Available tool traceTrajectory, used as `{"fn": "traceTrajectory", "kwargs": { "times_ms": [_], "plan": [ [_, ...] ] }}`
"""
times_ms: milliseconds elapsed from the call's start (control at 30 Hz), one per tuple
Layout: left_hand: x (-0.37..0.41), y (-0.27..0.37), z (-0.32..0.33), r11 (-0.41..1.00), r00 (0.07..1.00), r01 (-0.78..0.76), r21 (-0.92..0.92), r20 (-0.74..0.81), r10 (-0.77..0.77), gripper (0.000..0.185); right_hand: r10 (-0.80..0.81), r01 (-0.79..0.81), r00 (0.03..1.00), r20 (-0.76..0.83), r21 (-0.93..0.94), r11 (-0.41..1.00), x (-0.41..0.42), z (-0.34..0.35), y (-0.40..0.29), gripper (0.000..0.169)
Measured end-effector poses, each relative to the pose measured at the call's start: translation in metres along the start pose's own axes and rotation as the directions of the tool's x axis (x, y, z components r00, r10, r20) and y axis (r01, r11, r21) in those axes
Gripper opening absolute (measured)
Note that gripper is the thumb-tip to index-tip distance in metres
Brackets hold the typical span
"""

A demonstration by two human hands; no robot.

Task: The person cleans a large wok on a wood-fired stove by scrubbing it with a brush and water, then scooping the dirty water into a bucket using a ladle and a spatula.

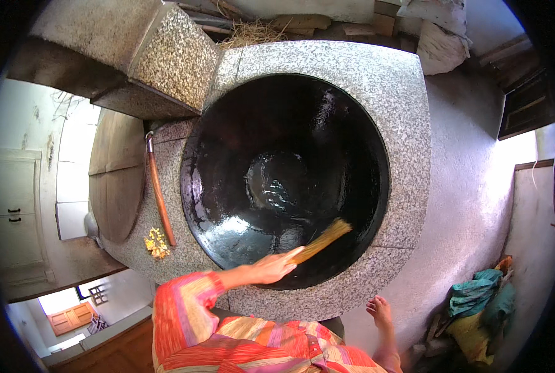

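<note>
My left hand grips a straw wok brush, its bristles slanting up to the right over the near side of a wide black wok. Whether the bristles touch the metal is hard to tell. The wok is set into a speckled stone stove top; its inside looks wet, with a small shiny pool at the bottom. Beyond the stove's near right edge, my right hand hangs with nothing in it, fingers loosely bent.
A wooden-handled utensil lies left of the wok, near a small heap of yellow bits. A round wooden lid rests beside it. A stone-faced block rises at the back left. Straw lies behind; sacks sit at right.
</note>
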State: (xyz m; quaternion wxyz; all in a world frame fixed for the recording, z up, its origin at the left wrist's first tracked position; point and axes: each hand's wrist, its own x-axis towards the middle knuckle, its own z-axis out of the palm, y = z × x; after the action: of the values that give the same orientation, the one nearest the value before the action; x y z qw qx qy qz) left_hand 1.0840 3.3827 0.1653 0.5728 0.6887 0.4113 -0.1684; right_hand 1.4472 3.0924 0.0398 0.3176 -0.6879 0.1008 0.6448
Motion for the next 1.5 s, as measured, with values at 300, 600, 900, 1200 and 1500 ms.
{"fn": "traceTrajectory", "kwargs": {
  "times_ms": [300,600,900,1200,1500],
  "plan": [
    [0.235,-0.062,-0.130,0.741,0.619,0.423,0.521,-0.764,0.184,0.053,0.020,-0.053,0.980,-0.200,-0.162,0.985,-0.034,-0.045,-0.003,0.025],
    [-0.028,-0.187,-0.191,0.579,0.524,0.791,0.198,-0.708,-0.473,0.058,-0.092,0.084,0.990,-0.104,-0.079,0.993,-0.026,-0.024,-0.010,0.024],
    [-0.026,-0.057,-0.021,0.975,0.918,0.220,-0.017,-0.335,-0.212,0.044,-0.651,0.619,0.758,-0.042,-0.269,0.737,-0.059,0.039,-0.119,0.018],
    [-0.053,-0.183,-0.129,0.753,0.512,0.653,0.083,-0.781,-0.358,0.042,-0.647,0.770,0.592,0.482,-0.576,0.275,-0.080,0.232,-0.168,0.020],
    [-0.120,-0.119,-0.088,0.975,0.791,0.209,0.077,-0.599,-0.123,0.052,-0.654,0.357,0.419,0.630,-0.776,-0.519,0.076,0.421,-0.133,0.051]
  ]
}}
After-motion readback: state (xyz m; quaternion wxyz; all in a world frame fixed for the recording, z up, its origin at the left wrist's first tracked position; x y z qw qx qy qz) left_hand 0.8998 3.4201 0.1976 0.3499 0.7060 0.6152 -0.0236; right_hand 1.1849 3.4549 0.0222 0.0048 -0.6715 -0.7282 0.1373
